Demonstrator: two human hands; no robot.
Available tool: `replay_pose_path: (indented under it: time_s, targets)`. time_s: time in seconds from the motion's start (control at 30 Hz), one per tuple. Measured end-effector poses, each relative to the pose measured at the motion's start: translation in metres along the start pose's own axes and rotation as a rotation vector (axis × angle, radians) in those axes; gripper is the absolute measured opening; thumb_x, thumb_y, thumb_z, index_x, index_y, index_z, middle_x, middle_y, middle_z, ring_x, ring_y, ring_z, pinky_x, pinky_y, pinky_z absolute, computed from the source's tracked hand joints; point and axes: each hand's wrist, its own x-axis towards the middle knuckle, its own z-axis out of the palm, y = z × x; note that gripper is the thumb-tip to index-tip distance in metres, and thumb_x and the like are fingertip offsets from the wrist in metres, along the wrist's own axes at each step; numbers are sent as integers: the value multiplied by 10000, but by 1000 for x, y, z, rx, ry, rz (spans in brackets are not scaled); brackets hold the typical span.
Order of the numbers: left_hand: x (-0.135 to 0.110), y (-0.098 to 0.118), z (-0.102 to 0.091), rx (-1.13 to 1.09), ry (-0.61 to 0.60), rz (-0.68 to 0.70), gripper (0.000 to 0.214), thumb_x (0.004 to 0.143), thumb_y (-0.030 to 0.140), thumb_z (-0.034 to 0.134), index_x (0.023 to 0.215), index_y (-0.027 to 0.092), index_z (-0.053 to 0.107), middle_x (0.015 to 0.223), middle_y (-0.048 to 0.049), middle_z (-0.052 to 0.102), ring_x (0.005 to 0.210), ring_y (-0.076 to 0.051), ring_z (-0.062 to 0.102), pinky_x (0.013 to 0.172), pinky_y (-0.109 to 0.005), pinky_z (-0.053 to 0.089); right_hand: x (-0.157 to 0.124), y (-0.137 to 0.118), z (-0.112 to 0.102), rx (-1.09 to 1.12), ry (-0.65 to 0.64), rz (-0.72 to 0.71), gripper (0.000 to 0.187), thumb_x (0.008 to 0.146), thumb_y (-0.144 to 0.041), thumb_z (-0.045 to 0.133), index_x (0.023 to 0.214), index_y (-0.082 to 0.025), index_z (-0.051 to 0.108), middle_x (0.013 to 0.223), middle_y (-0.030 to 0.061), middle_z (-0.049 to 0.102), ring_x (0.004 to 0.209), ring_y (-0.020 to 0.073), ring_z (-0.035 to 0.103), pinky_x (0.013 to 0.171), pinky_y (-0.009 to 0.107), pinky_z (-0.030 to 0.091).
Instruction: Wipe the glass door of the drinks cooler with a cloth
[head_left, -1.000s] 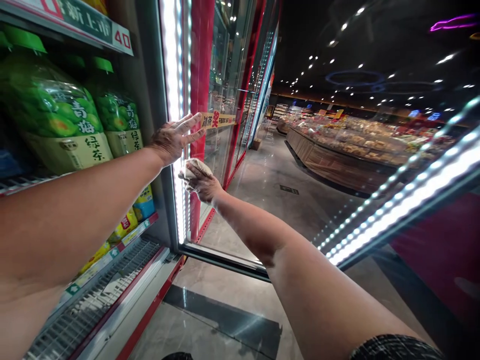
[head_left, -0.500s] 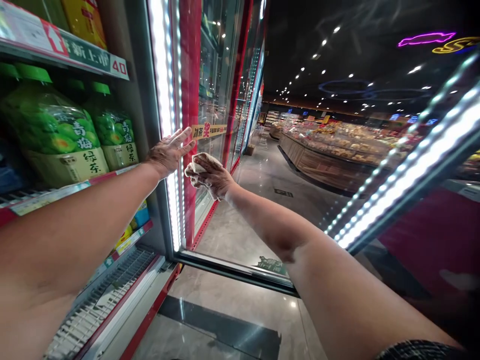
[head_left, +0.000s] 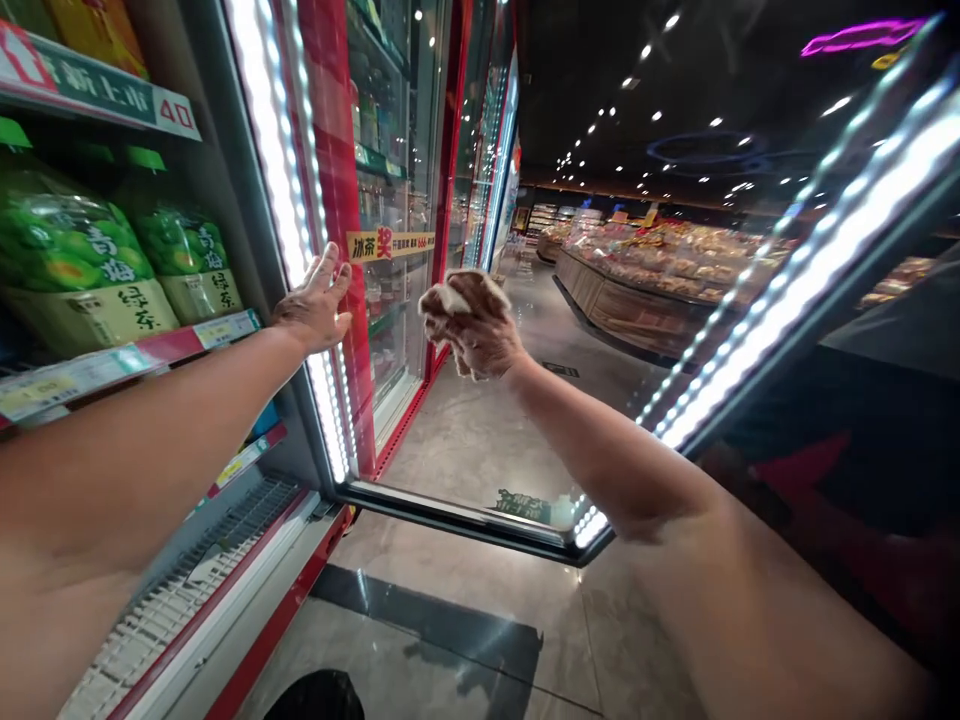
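Observation:
The glass door [head_left: 465, 450] of a drinks fridge stands swung out, its frame lined with bright light strips. My right hand [head_left: 495, 345] grips a brown and white cloth [head_left: 469, 300] and holds it up at the glass, near the middle of the pane; whether it touches cannot be told. Against the lit hinge-side edge of the door my left hand [head_left: 315, 305] rests with spread fingers, holding nothing. To the left of that hand, large green-capped tea bottles [head_left: 75, 260] stand on a fridge shelf [head_left: 135, 365].
A wire bottom rack [head_left: 172, 580] and red-edged sill run along the lower left. More red-framed fridges [head_left: 390, 200] stand beyond the glass. Across the aisle is a curved wooden display counter [head_left: 637, 310] with heaped goods. A dark round shape [head_left: 315, 695] shows at the bottom edge.
My right hand has moved the cloth to the right across the glass, away from my left hand. My left hand stays at the lit edge while the view has shifted slightly.

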Motion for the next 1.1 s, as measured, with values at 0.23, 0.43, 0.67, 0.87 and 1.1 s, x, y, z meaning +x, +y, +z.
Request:
replay_pose_path:
  time_s: [0.23,0.43,0.67,0.87,1.1]
  targets:
    - [-1,-1,59,-30,233,40,1207,842,727,566,1595,-2,-32,1678,-136,-189,1541,-284,-235,1271,-489,-92,-35,3,12,105,122,-70,525,1005,-220,513,1506,-362,449,1584,-70,455,1573,217,189,1309,581,74]
    - [2,-9,89,56,437,206,1099,887,772,398,1616,123,-109,1690,-107,-175,1560,-275,-174,1258,-521,-106,-46,11,1,119,76,-60,555,1003,-140,438,1513,-359,431,1633,-108,361,1551,112,241,1334,410,101]
    - [-8,6,86,74,388,144,947,911,718,373,1609,339,-144,1672,60,-250,1546,-293,-207,1256,-572,-56,-41,30,-34,108,138,126,472,1004,-162,457,1436,-324,554,1572,-78,467,1573,122,142,1318,448,-99]
    - [-21,29,78,-26,225,-132,933,905,630,441,1561,450,-197,1608,167,-352,1486,-295,-301,1261,-591,6,-56,37,-46,187,-41,25,556,953,-85,429,1347,-415,642,1439,-114,598,1482,90,376,1345,270,86]
    - [-22,83,36,-302,6,-356,1049,832,489,631,1574,490,-110,1618,183,-316,1532,-287,-219,1274,-557,88,-80,63,-98,102,-178,424,578,907,-160,597,1375,-499,594,1418,-21,635,1503,355,356,1255,704,52]
